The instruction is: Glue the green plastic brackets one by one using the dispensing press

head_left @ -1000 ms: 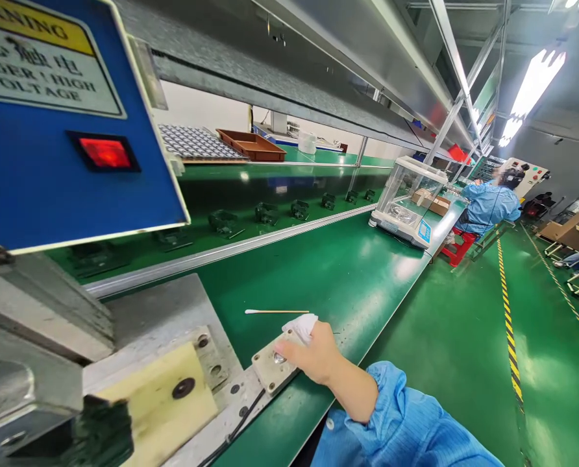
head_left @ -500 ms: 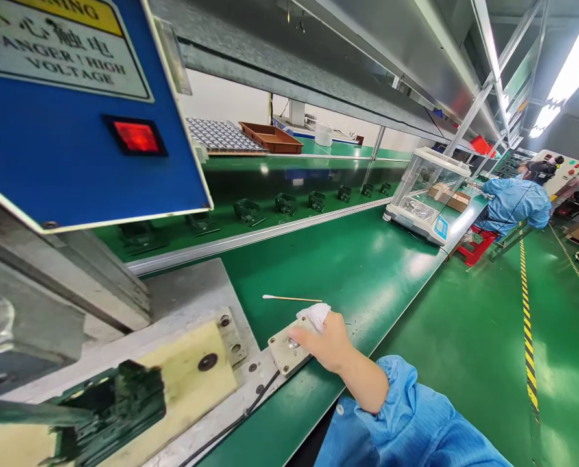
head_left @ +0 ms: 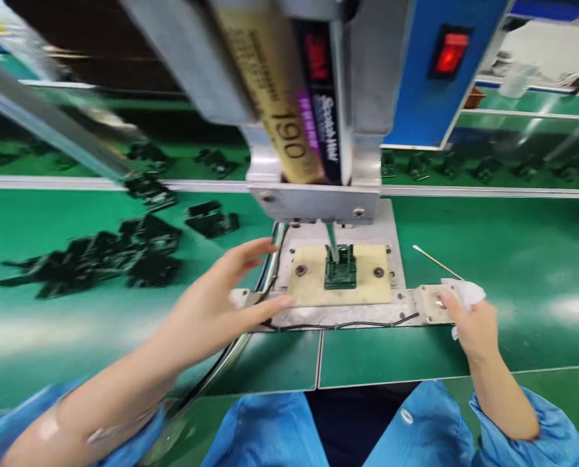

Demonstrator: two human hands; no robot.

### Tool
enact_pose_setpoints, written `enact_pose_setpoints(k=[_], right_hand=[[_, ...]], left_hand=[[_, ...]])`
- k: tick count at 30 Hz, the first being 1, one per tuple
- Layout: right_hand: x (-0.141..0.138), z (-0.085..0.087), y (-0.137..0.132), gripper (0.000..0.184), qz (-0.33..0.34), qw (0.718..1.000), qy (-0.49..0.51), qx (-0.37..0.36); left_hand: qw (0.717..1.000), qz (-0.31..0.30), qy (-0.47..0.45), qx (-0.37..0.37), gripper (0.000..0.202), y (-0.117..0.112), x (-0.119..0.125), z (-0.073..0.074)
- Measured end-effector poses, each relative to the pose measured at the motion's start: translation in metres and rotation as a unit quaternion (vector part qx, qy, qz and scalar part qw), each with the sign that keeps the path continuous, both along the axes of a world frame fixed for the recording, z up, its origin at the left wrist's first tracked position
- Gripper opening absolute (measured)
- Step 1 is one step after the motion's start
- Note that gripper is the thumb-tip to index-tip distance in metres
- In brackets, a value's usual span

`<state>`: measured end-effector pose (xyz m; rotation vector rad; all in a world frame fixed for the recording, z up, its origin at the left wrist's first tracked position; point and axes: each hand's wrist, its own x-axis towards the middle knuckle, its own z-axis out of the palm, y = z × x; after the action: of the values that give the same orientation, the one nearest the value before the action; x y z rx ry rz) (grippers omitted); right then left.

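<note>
The left hand (head_left: 208,319) is hovering with spread fingers, holding nothing, at the left edge of the pad (head_left: 313,287). The right hand (head_left: 479,329) is grasping 1 tissue (head_left: 471,292), and its thumb is resting on the button box (head_left: 428,305). 1 dark green part (head_left: 341,277) is sitting on the middle of the pad, under the nozzle (head_left: 332,239).

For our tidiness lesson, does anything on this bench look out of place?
Perhaps the dark parts heaped at left, unlike the spaced row behind; a loose cotton swab also lies slanted near the right hand.
</note>
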<state>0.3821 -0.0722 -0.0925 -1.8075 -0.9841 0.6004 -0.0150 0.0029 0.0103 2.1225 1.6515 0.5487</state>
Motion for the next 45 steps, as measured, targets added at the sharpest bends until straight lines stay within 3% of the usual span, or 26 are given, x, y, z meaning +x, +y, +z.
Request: enact_pose_setpoints(k=[2, 4, 8, 11, 13, 15, 18, 21, 25, 28, 30, 32, 34, 36, 39, 45], right_hand=[[0.002, 0.001, -0.002, 0.070, -0.024, 0.999, -0.026, -0.024], [0.001, 0.004, -0.004, 0.073, -0.034, 0.998, -0.038, -0.035], [-0.003, 0.009, -0.004, 0.072, -0.035, 0.998, -0.038, -0.024], [-0.003, 0.009, -0.004, 0.071, -0.037, 0.999, -0.028, -0.019], [-0.002, 0.008, -0.004, 0.070, -0.035, 0.999, -0.024, -0.015], [-0.001, 0.007, -0.005, 0.070, -0.036, 0.999, -0.026, -0.010], [0.000, 0.005, -0.006, 0.066, -0.035, 0.999, -0.037, -0.007], [0.002, 0.003, -0.004, 0.063, -0.037, 0.999, -0.039, 0.003], [0.001, 0.000, -0.011, 0.059, -0.118, 0.991, -0.046, 0.045], [-0.013, 0.007, -0.035, 0.044, -0.152, 0.966, -0.165, 0.126], [-0.032, 0.019, -0.055, 0.029, -0.073, 0.940, -0.280, 0.181], [-0.058, 0.035, -0.073, 0.018, 0.085, 0.911, -0.328, 0.235], [-0.085, 0.051, -0.083, 0.016, 0.263, 0.887, -0.284, 0.253], [-0.108, 0.062, -0.085, 0.017, 0.361, 0.873, -0.214, 0.250], [-0.127, 0.068, -0.081, 0.017, 0.397, 0.861, -0.186, 0.260], [-0.135, 0.078, -0.069, 0.020, 0.399, 0.849, -0.242, 0.247]], left_hand=[[0.988, -0.059, -0.110, -0.094, 0.103, 0.016, 0.024, -0.004], [0.972, -0.095, -0.159, -0.147, 0.107, 0.034, 0.048, -0.008], [0.952, -0.131, -0.200, -0.191, 0.071, 0.050, 0.074, -0.005], [0.910, -0.130, -0.290, -0.268, 0.058, 0.048, 0.077, 0.007], [0.897, -0.119, -0.289, -0.311, 0.049, 0.045, 0.077, 0.018], [0.905, -0.105, -0.230, -0.342, 0.041, 0.042, 0.075, 0.027], [0.883, -0.096, -0.162, -0.429, 0.053, 0.035, 0.069, 0.031], [0.849, -0.076, -0.182, -0.489, 0.059, 0.020, 0.062, 0.028], [0.863, -0.075, -0.289, -0.408, 0.043, -0.019, 0.052, 0.023], [0.869, -0.096, -0.381, -0.303, 0.050, -0.054, 0.046, 0.016], [0.875, -0.121, -0.417, -0.214, 0.056, -0.072, 0.045, 0.011], [0.879, -0.157, -0.432, -0.123, 0.062, -0.082, 0.046, 0.007], [0.880, -0.192, -0.430, -0.061, 0.064, -0.086, 0.048, 0.006], [0.879, -0.224, -0.420, -0.026, 0.065, -0.085, 0.051, 0.007], [0.873, -0.267, -0.408, 0.003, 0.066, -0.082, 0.054, 0.011], [0.876, -0.293, -0.378, 0.057, 0.060, -0.079, 0.055, 0.013]])
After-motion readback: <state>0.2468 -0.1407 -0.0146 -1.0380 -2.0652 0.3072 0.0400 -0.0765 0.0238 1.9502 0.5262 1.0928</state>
